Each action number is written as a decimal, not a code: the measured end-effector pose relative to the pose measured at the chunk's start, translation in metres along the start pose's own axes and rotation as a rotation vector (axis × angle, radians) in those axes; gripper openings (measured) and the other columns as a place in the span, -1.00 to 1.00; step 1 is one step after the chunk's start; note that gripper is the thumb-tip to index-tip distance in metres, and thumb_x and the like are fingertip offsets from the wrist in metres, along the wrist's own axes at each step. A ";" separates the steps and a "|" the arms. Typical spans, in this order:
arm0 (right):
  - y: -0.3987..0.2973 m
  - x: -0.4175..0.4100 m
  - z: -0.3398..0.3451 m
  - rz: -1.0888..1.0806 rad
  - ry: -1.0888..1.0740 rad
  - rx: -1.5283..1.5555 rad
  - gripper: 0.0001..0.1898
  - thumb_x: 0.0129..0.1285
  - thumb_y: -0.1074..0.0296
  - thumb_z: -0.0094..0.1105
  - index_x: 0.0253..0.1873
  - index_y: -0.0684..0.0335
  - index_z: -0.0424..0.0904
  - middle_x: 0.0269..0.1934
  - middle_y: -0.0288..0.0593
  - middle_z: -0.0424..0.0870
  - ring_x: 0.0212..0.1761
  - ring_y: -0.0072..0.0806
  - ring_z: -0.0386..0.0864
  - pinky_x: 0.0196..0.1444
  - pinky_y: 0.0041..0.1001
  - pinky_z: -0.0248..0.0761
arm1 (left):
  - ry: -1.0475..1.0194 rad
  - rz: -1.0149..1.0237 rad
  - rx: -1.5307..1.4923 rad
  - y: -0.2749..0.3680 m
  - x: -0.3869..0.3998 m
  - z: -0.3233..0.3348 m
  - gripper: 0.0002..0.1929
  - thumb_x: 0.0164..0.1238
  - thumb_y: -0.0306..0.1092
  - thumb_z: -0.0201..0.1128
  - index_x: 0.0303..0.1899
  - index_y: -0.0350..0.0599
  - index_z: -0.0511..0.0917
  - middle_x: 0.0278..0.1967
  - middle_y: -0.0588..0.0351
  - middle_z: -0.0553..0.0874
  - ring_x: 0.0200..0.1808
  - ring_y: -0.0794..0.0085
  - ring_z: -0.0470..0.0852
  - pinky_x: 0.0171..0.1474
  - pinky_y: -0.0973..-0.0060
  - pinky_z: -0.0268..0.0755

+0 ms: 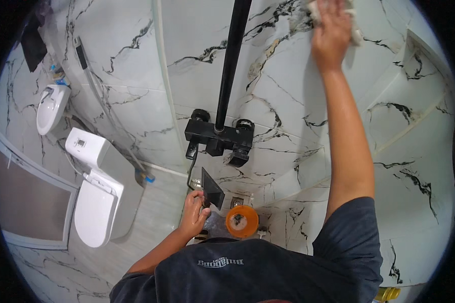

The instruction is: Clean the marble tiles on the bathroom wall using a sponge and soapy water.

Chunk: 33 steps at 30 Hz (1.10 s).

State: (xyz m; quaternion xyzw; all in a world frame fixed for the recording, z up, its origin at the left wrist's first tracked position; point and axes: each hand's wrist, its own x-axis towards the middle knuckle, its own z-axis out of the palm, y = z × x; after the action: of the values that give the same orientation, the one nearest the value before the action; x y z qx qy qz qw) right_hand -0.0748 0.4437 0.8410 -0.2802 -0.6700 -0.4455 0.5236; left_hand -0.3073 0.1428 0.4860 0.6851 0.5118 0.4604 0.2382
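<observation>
My left hand [193, 215] grips the handle of a black square hand shower [211, 189]. A thin black hose [191, 170] runs down beside it from the wall-mounted shower mixer [219, 134]. High on the marble-patterned tiled wall [288, 87], my right hand [331, 45] presses a pale cloth [356, 36] against the tiles, arm stretched out. The cloth is partly hidden under the hand and cut off by the upper edge. Below the mixer, an orange bucket [242, 210] stands on the floor with something whitish and dark inside.
A black riser pipe [233, 64] rises from the mixer. The edge of a glass partition [165, 75] stands left of it. Beyond are a white toilet [96, 212], a small washbasin [53, 108] and a long-handled brush [104, 102] against the wall. A floor drain [236, 202] lies behind the bucket.
</observation>
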 end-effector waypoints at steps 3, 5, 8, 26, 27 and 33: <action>-0.049 -0.058 0.009 -0.085 -0.137 0.083 -0.51 0.04 0.51 -0.05 0.14 0.07 0.48 0.14 -0.14 0.49 0.26 -0.27 0.34 0.31 -0.23 0.08 | -0.007 -0.017 0.013 0.000 0.000 -0.003 -0.73 0.24 -0.30 0.10 -0.19 -0.35 0.40 -0.02 -0.22 0.33 0.03 -0.01 0.33 0.14 0.24 0.16; -0.078 -0.104 0.009 -0.107 -0.296 0.217 -0.54 0.09 0.51 -0.07 0.13 0.06 0.49 0.12 -0.15 0.50 0.26 -0.27 0.34 0.28 -0.26 0.18 | -0.043 -0.032 -0.003 0.002 0.004 -0.002 -0.73 0.24 -0.29 0.11 -0.20 -0.35 0.40 -0.03 -0.23 0.33 0.02 -0.01 0.34 0.14 0.24 0.16; -0.101 -0.185 0.005 -0.113 -0.607 0.513 -0.55 0.09 0.53 -0.03 0.14 0.10 0.47 0.15 -0.16 0.47 0.26 -0.27 0.34 0.29 -0.30 0.19 | -0.033 -0.011 -0.013 0.011 0.012 0.003 -0.72 0.25 -0.28 0.12 -0.20 -0.35 0.40 -0.02 -0.23 0.33 0.02 -0.01 0.34 0.14 0.24 0.17; -0.111 -0.295 -0.108 1.948 -0.498 1.061 -0.65 0.38 0.33 -0.11 0.13 0.44 0.35 -0.07 -0.05 0.57 -0.02 -0.36 0.54 0.05 -0.43 0.36 | 0.025 -0.027 0.008 0.003 -0.020 -0.012 -0.70 0.26 -0.22 0.11 -0.18 -0.32 0.44 -0.01 -0.21 0.36 0.06 0.00 0.33 0.16 0.21 0.12; -0.112 -0.277 -0.104 1.748 -0.513 1.082 -0.66 0.37 0.32 -0.10 0.12 0.43 0.37 -0.07 -0.07 0.57 -0.03 -0.38 0.54 0.04 -0.45 0.38 | 0.037 -0.042 -0.019 0.003 -0.022 -0.014 -0.69 0.26 -0.21 0.11 -0.17 -0.32 0.44 0.00 -0.21 0.36 0.06 0.01 0.33 0.16 0.20 0.12; -0.162 -0.197 -0.038 0.520 -0.850 0.682 -0.67 0.25 0.36 -0.01 0.07 0.39 0.42 0.01 0.11 0.52 0.07 -0.07 0.47 0.20 -0.30 0.23 | 0.031 0.006 0.003 0.009 -0.015 -0.019 -0.66 0.29 -0.18 0.10 -0.15 -0.34 0.42 0.01 -0.19 0.36 0.06 0.01 0.33 0.16 0.18 0.11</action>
State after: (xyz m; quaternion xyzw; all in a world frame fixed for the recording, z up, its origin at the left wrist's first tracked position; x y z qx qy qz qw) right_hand -0.1358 0.3556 0.6062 -0.4047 -0.8351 0.0882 0.3619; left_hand -0.3208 0.1231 0.4962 0.6797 0.5140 0.4710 0.2280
